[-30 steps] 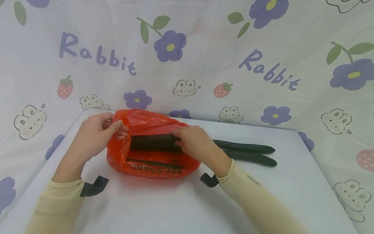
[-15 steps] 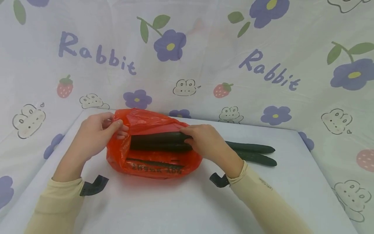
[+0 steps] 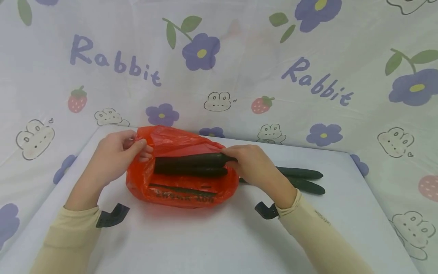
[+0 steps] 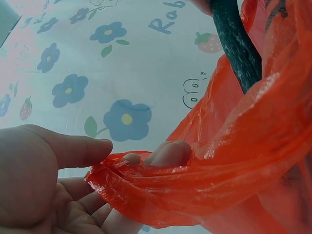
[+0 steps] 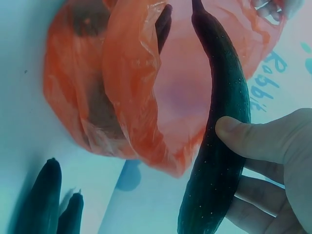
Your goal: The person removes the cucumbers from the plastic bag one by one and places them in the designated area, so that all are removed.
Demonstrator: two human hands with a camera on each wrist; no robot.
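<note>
My right hand (image 3: 253, 161): curled round a cucumber (image 5: 219, 107), thumb on one side and fingers on the other.
Held cucumber: at the mouth of the red bag (image 3: 137, 186); one end sits in my grip and the thin stalk end points towards the bag, its far part hidden by the film in the left wrist view.
My left hand (image 3: 118, 152): pinching the bag's rim between thumb and fingers, which keeps the mouth spread.
Red bag: lying on the table (image 3: 178, 243), mouth towards me, black print (image 3: 186, 197) on the near wall.
Inside the bag: a second cucumber (image 3: 205, 173) just below the held one in the head view; lower still, a dark strip (image 3: 181, 189) I cannot identify.
Bag step: I judge this to be taking out a cucumber, with the hold made and the bag not yet cleared.
Next pull: I think it calls for a steady draw to my right, left hand staying on the rim so the bag does not drag along, then a gentle set-down.
Cucumbers on the table: a farther one (image 3: 301, 172) and a nearer one (image 3: 308, 185), side by side right of the bag, partly behind my right hand.
Backdrop: a cloth (image 3: 239, 76) printed with rabbits, flowers and strawberries.
</note>
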